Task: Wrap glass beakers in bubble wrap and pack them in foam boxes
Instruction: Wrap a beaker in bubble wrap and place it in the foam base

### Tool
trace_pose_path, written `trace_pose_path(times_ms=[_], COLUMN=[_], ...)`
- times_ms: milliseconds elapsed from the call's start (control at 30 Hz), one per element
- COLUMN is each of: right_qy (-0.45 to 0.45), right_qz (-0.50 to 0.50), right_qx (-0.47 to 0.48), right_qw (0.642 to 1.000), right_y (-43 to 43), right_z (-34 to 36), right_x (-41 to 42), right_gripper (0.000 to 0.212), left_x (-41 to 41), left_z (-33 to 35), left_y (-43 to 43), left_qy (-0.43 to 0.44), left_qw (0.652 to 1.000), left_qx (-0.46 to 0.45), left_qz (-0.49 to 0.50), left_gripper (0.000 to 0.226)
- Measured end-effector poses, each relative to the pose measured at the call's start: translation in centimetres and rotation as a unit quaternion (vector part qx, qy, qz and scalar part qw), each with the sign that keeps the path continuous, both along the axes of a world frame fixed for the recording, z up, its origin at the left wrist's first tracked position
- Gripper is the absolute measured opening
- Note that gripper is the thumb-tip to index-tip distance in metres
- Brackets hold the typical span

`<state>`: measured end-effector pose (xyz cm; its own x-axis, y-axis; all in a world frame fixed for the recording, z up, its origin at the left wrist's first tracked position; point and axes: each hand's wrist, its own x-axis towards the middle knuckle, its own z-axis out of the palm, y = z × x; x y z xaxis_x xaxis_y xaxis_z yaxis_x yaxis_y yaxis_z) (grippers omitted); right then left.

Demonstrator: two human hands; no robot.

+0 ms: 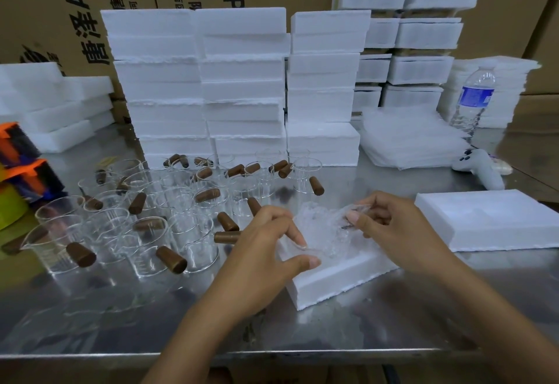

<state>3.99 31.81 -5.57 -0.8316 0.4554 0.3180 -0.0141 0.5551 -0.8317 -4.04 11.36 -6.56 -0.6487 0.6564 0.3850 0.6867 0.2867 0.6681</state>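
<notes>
Head view: the left hand (272,244) and right hand (390,223) each pinch the clear bubble-wrapped glass beaker (323,229) resting in the open white foam box (332,282) on the steel tabletop (363,326). The bundle is probably light, fragile and slippery, so it is best cradled at both ends.

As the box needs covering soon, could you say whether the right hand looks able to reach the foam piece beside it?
Probably yes: the foam piece lies just right of the right hand with nothing between, though that hand is pinching the bubble wrap.

Printed cardboard cartons (60,20) rise behind a shiny metal table (332,332).
</notes>
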Motion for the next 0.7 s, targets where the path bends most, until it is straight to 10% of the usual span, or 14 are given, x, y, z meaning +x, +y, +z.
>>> trace_pose_path(times_ms=[400, 700], right_qy=[0.041, -0.044], right_qz=[-0.072, -0.084], right_qx=[0.151, -0.044], right_qw=[0.985, 0.994], right_y=[0.1, 1.4], right_z=[-0.5, -2.0], right_x=[0.9, 1.2], right_gripper=[0.018, 0.037], left_x=[1.1, 2.6], left_z=[0.8, -0.2], left_y=[-0.2, 1.1], left_qy=[-0.025, 0.048], left_qw=[1.0, 0.998], left_qx=[0.007, -0.05], left_qz=[0.018, -0.007], left_gripper=[0.032, 0.065])
